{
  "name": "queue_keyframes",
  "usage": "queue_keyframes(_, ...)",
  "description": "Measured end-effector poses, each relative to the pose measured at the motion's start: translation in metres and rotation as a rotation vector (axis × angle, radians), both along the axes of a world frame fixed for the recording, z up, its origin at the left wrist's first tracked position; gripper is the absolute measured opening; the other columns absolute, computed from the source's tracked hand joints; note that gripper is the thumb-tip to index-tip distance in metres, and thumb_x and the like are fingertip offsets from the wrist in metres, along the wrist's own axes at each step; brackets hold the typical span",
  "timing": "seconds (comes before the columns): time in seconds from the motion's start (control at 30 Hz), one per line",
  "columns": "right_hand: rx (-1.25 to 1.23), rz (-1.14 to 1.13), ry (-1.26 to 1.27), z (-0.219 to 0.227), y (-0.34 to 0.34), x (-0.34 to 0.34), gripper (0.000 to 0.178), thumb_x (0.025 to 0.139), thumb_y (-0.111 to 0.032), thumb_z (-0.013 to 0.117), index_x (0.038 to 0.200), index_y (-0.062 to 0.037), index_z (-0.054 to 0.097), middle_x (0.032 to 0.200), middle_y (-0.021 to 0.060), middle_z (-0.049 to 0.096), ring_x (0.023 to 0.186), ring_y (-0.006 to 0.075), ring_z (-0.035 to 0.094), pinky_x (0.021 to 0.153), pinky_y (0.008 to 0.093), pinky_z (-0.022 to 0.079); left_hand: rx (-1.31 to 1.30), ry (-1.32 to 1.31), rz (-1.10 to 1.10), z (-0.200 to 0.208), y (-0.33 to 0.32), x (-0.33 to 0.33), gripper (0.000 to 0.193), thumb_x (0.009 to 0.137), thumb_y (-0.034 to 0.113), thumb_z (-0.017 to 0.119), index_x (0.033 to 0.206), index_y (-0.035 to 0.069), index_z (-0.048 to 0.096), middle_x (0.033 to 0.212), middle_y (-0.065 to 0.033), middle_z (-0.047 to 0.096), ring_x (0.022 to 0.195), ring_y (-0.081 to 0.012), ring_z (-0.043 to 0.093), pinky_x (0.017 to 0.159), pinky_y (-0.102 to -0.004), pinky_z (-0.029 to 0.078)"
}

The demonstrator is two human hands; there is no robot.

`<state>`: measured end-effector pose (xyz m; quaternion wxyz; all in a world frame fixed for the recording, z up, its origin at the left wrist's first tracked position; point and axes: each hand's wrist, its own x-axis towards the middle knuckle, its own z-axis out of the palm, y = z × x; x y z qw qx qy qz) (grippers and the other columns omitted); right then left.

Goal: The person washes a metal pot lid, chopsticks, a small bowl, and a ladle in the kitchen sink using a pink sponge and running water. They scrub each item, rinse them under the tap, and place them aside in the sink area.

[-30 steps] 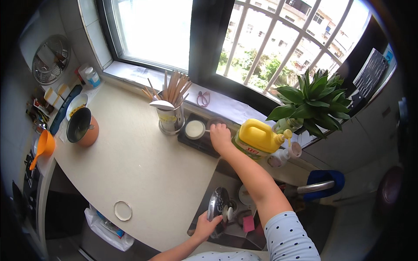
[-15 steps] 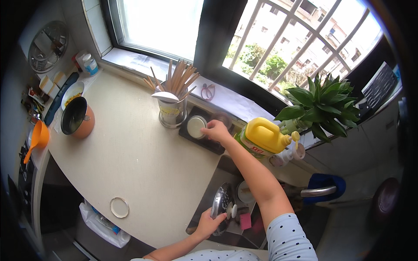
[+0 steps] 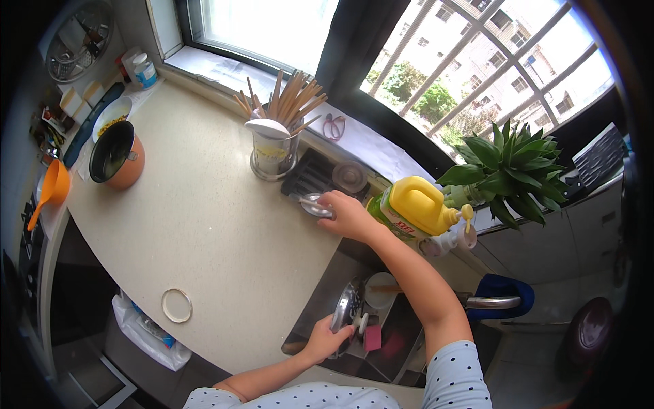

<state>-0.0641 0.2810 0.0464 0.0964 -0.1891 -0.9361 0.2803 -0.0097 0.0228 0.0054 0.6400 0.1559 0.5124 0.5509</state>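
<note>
While half a second ago the right hand (image 3: 347, 215) hovered over a round pale lid on the black ridged drying tray (image 3: 310, 174), it now grips a small shiny metal lid (image 3: 315, 204) at the tray's near edge; the pale lid (image 3: 349, 175) lies just beyond its knuckles. Below it in the steel sink (image 3: 320, 300), the left hand (image 3: 320, 339) stays closed on a round metal strainer (image 3: 343, 315), as before

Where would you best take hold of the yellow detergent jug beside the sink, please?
Probably by the moulded handle on top of the yellow detergent jug. The jug lies tilted with its cap end toward the plant, so the handle faces up. Come from above; the right hand is already beside it.
</note>
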Motion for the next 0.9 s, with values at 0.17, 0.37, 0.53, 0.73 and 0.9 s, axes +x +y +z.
queue_keyframes(0.17,0.048,-0.468,-0.100,-0.023,0.023,0.000,0.018,0.074,-0.019,0.061,0.077,-0.0014,0.062,0.075,0.0160,0.063,0.073,0.0328,0.060,0.067,0.0398,0.048,-0.019,-0.022,-0.018,0.004,0.002,0.000,0.020,0.078,0.009,0.064,0.095,0.001,0.057,0.077,-0.0003,0.058,0.068,-0.0052,0.051,0.060,-0.0222,0.043)
queue_keyframes(0.37,-0.337,-0.610,-0.364,-0.039,0.035,-0.003,0.022,0.068,-0.020,0.064,0.076,0.0008,0.062,0.070,0.0169,0.063,0.071,0.0287,0.063,0.067,0.0365,0.049,-0.016,-0.070,-0.020,0.003,0.002,0.003,0.020,0.078,0.008,0.063,0.095,0.001,0.057,0.078,-0.0005,0.058,0.069,-0.0054,0.052,0.062,-0.0223,0.044)
queue_keyframes(0.53,-0.227,-0.564,0.117,-0.013,0.035,-0.013,0.020,0.069,-0.014,0.062,0.081,0.0020,0.061,0.076,0.0202,0.060,0.073,0.0336,0.058,0.069,0.0380,0.047,-0.026,-0.037,-0.005,-0.001,0.003,0.002,0.019,0.078,0.008,0.063,0.095,0.000,0.057,0.077,-0.0007,0.058,0.068,-0.0059,0.052,0.062,-0.0226,0.044)
queue_keyframes(0.73,0.162,-0.399,0.327,-0.017,0.058,-0.038,0.015,0.075,-0.004,0.056,0.089,0.0021,0.058,0.088,0.0212,0.052,0.079,0.0388,0.053,0.074,0.0403,0.045,-0.040,-0.038,-0.038,0.000,0.009,0.003,0.019,0.078,0.009,0.064,0.093,0.000,0.057,0.077,-0.0018,0.059,0.068,-0.0064,0.053,0.061,-0.0231,0.045)
queue_keyframes(0.9,0.145,-0.376,0.272,-0.040,0.066,-0.049,0.016,0.076,-0.005,0.056,0.090,0.0026,0.057,0.089,0.0215,0.052,0.083,0.0394,0.054,0.076,0.0400,0.045,-0.046,-0.028,-0.034,-0.008,0.010,-0.001,0.020,0.078,0.009,0.064,0.094,0.000,0.057,0.077,-0.0020,0.059,0.068,-0.0071,0.054,0.061,-0.0235,0.045)
